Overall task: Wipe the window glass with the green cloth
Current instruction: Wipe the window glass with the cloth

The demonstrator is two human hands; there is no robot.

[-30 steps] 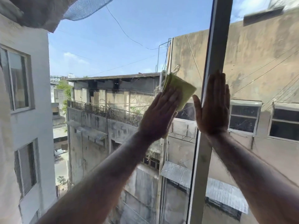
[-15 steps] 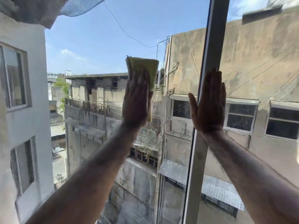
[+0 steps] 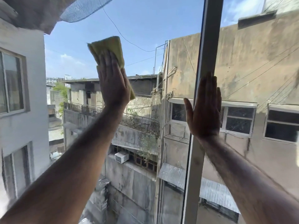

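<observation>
The window glass (image 3: 145, 38) fills the view, with buildings and sky behind it. My left hand (image 3: 113, 81) lies flat on the left pane and presses the folded yellow-green cloth (image 3: 108, 46) against the glass; the cloth sticks out above and to the right of my fingers. My right hand (image 3: 204, 109) rests flat with fingers together against the grey vertical window frame (image 3: 208, 46) and the pane beside it, holding nothing.
The grey frame bar runs from top to bottom right of centre and divides two panes. A dark net and a ledge hang at the top left. Outside stand concrete buildings, a railing and wires.
My left hand has swept the cloth leftward and upward across the left pane, from beside the frame bar to the sky area. My right hand has stayed on the frame.
</observation>
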